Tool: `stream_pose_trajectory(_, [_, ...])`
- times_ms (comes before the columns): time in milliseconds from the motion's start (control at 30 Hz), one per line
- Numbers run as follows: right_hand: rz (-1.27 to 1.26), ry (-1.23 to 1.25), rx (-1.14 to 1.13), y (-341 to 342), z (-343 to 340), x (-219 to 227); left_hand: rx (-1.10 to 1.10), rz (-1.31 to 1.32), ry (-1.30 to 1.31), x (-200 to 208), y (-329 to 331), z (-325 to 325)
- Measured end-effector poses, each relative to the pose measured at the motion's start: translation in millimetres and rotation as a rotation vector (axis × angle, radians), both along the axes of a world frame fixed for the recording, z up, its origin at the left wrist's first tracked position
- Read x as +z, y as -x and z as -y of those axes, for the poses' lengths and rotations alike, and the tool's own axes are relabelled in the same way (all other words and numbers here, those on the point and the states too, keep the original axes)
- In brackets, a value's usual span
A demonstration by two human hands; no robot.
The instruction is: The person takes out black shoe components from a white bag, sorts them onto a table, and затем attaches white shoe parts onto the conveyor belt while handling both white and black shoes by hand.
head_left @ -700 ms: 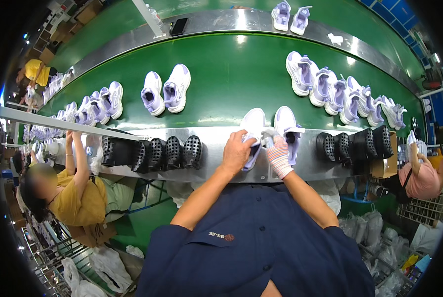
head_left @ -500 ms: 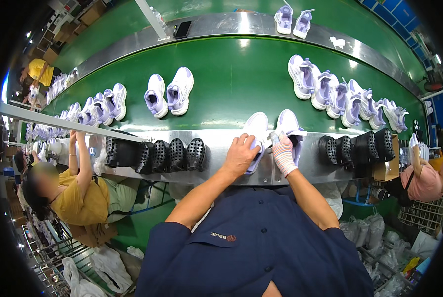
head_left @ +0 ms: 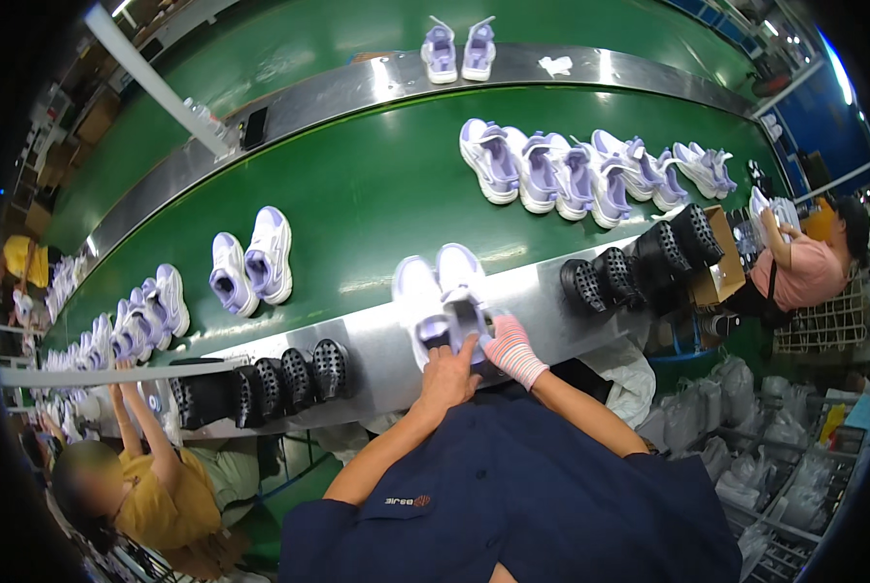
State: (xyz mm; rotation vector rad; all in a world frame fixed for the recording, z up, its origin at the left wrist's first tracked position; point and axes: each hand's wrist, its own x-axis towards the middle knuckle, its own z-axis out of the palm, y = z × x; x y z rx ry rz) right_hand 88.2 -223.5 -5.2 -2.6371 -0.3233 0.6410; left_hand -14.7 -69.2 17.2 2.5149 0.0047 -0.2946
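A pair of white and lilac sneakers stands in front of me, toes pointing away: the left sneaker (head_left: 416,289) and the right sneaker (head_left: 461,275). My bare left hand (head_left: 447,377) is closed at their heels, fingers at the left opening and thumb at the right one. Beside the right sneaker's heel is my right hand (head_left: 514,352), in a striped knit glove. Its fingers are curled near the shoe's side; whatever lies in them is hidden. The left sneaker is slightly blurred.
Black studded shoe-shaped pieces stand left (head_left: 299,374) and right (head_left: 610,277) on the metal ledge (head_left: 381,335). On the green surface are another sneaker pair (head_left: 250,260) and rows of sneakers (head_left: 551,175). A pale bar (head_left: 114,374) crosses at left. People work on both sides.
The view has turned, shifting the scene. My left hand has moved from the left sneaker's side to both heels. The pair stands closer together, and my right hand has moved out of the right sneaker's opening.
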Motion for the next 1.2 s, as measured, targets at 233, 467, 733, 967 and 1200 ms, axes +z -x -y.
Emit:
stream_pose_trajectory(233, [0.252, -0.155, -0.052, -96.6, 43.8, 31.0, 0.168, 0.039, -0.279, -9.0, -61.0, -56.1])
stream_pose_trajectory(467, [0.332, 0.197, 0.151, -246.9, 7.9, 95.0, 0.292, -0.094, -0.4, 2.6, -129.8, -209.0])
stream_pose_trajectory(733, [0.355, 0.203, 0.186, -298.5, -23.4, 3.5, 0.253, -0.169, -0.008, 32.7, -90.4, -160.1])
stream_pose_trajectory(967, [0.146, 0.116, 0.364, -91.9, -9.7, 61.8, 0.32, 0.064, 0.231, 15.5, -81.3, -79.6])
stream_pose_trajectory(1200, [0.412, -0.332, 0.17, -13.2, 62.2, 51.5, 0.542, -0.22, 0.563, -29.2, -71.8, -71.6])
